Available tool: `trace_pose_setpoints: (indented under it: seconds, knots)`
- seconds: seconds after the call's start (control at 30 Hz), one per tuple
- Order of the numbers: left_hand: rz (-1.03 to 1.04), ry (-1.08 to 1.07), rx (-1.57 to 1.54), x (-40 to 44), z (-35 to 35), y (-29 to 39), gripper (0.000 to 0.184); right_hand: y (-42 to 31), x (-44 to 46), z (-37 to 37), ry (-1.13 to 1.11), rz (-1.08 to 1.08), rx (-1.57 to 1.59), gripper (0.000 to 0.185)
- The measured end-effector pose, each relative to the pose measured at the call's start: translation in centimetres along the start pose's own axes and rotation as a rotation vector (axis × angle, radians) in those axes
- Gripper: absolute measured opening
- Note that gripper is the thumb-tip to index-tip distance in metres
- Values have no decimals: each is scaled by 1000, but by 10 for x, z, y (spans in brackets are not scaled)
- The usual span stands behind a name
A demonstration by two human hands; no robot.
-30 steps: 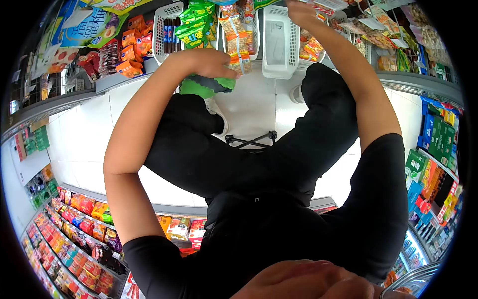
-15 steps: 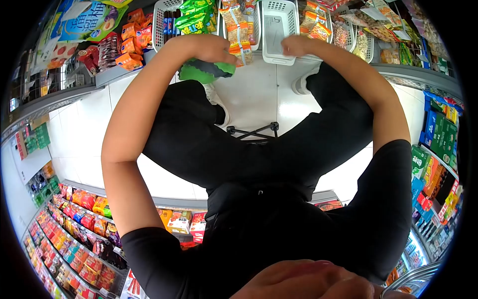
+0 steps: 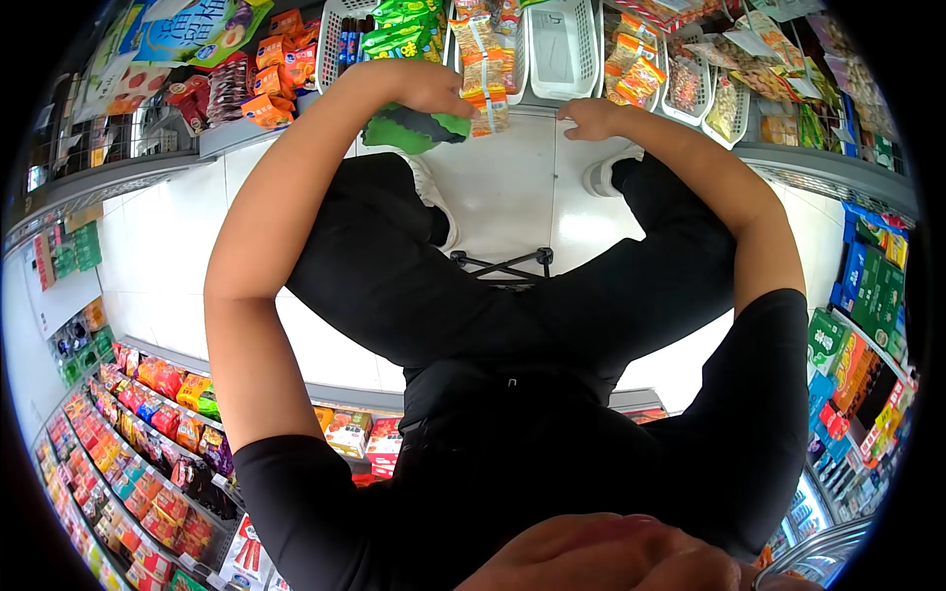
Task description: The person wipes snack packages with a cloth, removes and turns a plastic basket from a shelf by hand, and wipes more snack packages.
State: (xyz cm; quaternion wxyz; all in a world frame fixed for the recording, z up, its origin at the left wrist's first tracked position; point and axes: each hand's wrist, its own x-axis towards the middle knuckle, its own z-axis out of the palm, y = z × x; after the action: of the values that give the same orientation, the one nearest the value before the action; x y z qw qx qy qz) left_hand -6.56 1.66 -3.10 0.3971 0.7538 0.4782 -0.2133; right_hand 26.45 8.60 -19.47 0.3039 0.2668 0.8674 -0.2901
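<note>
My left hand (image 3: pixel 430 89) is closed on a green and dark grey cloth (image 3: pixel 414 130) that hangs below it, by the shelf edge. Just right of that hand, a strip of orange snack packets (image 3: pixel 483 74) lies over a white basket and hangs past its front. My right hand (image 3: pixel 588 119) hovers in front of the shelf with its fingers apart and nothing in them. Behind it stands a white basket (image 3: pixel 563 97) with nothing but a pale bottom showing. Another basket with orange packets (image 3: pixel 631 69) is just beyond the right hand.
Green snack bags (image 3: pixel 402 37) and orange packets (image 3: pixel 271 110) sit on the shelf at the left. Baskets of small goods (image 3: pixel 724 118) stand at the right. Below are my knees, a black folding stool frame (image 3: pixel 503 266) and tiled floor. Stocked shelves (image 3: pixel 148 453) are behind me.
The white basket has gone back onto the shelf, away from me. My right hand has moved down from the shelf goods, and its fingers have spread. My left hand still holds the cloth.
</note>
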Motion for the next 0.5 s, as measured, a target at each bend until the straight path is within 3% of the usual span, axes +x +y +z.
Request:
trace_pose_setpoints:
  seconds: [0.17, 0.27, 0.37, 0.5]
  knots:
    - [14, 0, 11, 5, 5, -2, 74, -10, -1, -19, -89, 61, 26, 47]
    - [1, -43, 3, 1, 1, 2, 73, -11, 11, -16, -3, -101, 29, 47]
    - [-18, -33, -18, -8, 1, 5, 72, -17, 33, -11, 125, -284, 241, 53]
    - [-53, -48, -36, -11, 1, 3, 73, -74, 30, -43, 16, -78, 761, 60]
